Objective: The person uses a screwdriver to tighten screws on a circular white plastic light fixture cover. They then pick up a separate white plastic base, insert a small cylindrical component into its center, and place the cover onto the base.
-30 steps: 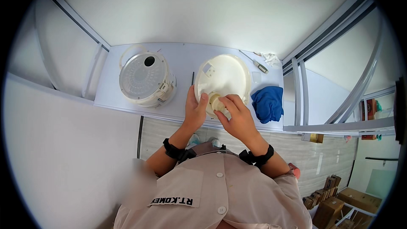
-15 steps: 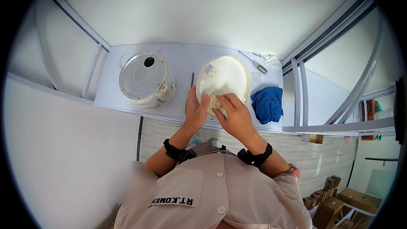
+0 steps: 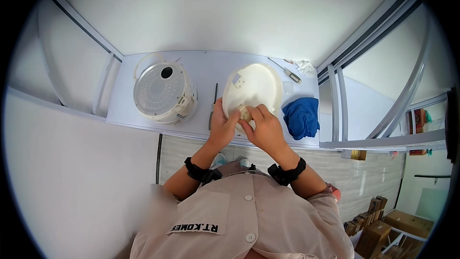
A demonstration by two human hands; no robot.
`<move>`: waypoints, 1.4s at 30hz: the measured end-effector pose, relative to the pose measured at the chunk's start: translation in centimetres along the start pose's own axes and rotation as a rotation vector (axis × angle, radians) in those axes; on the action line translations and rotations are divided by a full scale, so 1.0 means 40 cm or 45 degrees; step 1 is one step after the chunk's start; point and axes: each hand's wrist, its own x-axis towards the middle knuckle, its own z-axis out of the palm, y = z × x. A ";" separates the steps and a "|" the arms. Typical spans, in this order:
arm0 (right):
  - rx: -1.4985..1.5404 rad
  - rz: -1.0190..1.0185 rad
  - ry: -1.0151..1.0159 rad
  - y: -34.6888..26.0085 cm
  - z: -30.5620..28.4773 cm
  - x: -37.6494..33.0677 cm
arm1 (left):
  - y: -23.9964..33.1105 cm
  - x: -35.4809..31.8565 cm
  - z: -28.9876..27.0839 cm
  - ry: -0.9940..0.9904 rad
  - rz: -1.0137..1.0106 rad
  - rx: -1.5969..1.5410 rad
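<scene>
A small round cream plastic cap [image 3: 244, 111] is pinched between the fingers of both hands, tilted over the near part of an oval cream plastic shell [image 3: 256, 84]. My left hand [image 3: 222, 124] is closed, its thumb on the cap and its fingers by the shell's left edge. From the right, the thumb and fingers of my right hand [image 3: 266, 127] grip the cap. The shell's near end is partly covered by my hands. Just left of it lies a dark-shafted screwdriver [image 3: 215, 91], its handle partly behind my left hand.
On the left of the white table [image 3: 206, 62] stands a round cooker body [image 3: 160, 88] with a metal top and a dark hole. To the right are a blue cloth [image 3: 302, 118], a grey-handled screwdriver [image 3: 291, 75] and crumpled white tissue [image 3: 304, 66]. Metal frame posts [image 3: 334, 100] flank the table.
The cap has tipped from facing up to a tilted position. My left thumb has moved right onto it, and the right fingers have shifted slightly around it.
</scene>
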 end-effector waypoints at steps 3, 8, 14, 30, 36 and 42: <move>0.041 0.043 -0.006 0.016 0.022 -0.005 | -0.022 0.000 -0.008 0.027 0.009 0.111; 0.257 0.267 -0.013 0.029 0.059 -0.015 | -0.047 -0.006 -0.012 -0.007 -0.025 0.067; 0.245 0.263 -0.046 0.036 0.080 -0.024 | -0.088 0.000 -0.028 0.084 -0.051 0.176; 0.232 0.477 0.121 0.182 0.019 -0.106 | -0.053 -0.125 -0.300 0.048 -0.507 -0.408; 0.650 0.732 -0.182 0.164 0.074 -0.137 | -0.055 -0.160 -0.317 0.076 -0.492 -0.501; 0.965 0.783 -0.244 0.173 0.084 -0.126 | -0.065 -0.144 -0.276 0.108 -0.456 -0.403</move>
